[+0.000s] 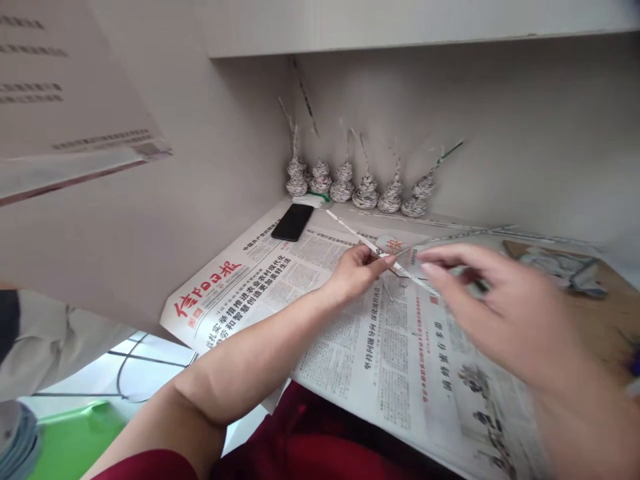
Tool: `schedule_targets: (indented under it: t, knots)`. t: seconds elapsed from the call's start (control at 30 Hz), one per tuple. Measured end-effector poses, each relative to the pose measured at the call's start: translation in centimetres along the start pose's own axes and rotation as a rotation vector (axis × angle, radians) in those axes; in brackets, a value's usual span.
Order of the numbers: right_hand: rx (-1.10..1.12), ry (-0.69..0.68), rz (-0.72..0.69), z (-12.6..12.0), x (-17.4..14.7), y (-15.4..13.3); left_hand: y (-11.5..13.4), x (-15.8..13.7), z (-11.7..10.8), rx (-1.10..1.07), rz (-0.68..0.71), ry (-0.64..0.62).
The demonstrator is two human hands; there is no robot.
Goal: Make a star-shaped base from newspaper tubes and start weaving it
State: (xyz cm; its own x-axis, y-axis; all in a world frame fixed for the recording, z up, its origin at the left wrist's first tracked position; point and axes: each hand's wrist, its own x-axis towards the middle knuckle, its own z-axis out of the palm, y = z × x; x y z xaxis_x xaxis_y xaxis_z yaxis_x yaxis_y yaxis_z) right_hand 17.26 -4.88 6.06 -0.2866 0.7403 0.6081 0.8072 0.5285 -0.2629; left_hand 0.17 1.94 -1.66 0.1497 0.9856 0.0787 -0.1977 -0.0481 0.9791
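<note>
My left hand (361, 272) is closed, with thumb and fingers pinching thin rolled-paper sticks where they cross above the newspaper. A white paper stick (350, 231) slants from upper left down to the right through this pinch. Another, darker printed paper stick (450, 235) runs off to the right, passing behind my right hand. My right hand (493, 300) is blurred by motion just right of the crossing. Its thumb and forefinger look a little apart, with no stick visibly gripped between them. Some of its fingers are hidden.
Several gourd-shaped woven paper pieces (365, 193) stand along the back wall. A black phone (293, 223) lies on the spread newspaper (320, 340). More paper sticks (550, 236) lie behind. At right is a brown board (613, 283) with crumpled material. A shelf (425, 27) overhangs the back.
</note>
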Motion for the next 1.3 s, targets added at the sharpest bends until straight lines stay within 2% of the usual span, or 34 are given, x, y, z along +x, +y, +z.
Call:
schedule_targets:
  t: [0.1, 0.2, 0.47, 0.67, 1.0, 1.3]
  knots:
    - [0.15, -0.174, 0.301, 1.7, 0.6, 1.0, 0.1, -0.5, 0.3, 0.044, -0.007, -0.032]
    - [0.252, -0.266, 0.441, 3.1, 0.5, 1.8, 0.3, -0.8, 0.6, 0.007, -0.032, -0.061]
    - [0.301, -0.354, 0.503, 2.9, 0.4, 1.9, 0.6, -1.1, 0.7, -0.066, -0.039, -0.122]
    - [0.508, -0.332, 0.508, 3.0, 0.6, 3.3, 0.3, -0.8, 0.4, -0.035, -0.064, -0.065]
    - [0.419, -0.375, 0.541, 3.6, 0.4, 3.1, 0.1, -1.0, 0.7, -0.035, -0.068, -0.104]
    - [0.575, -0.412, 0.514, 3.3, 0.3, 4.5, 0.3, -0.7, 0.4, -0.005, -0.099, 0.001]
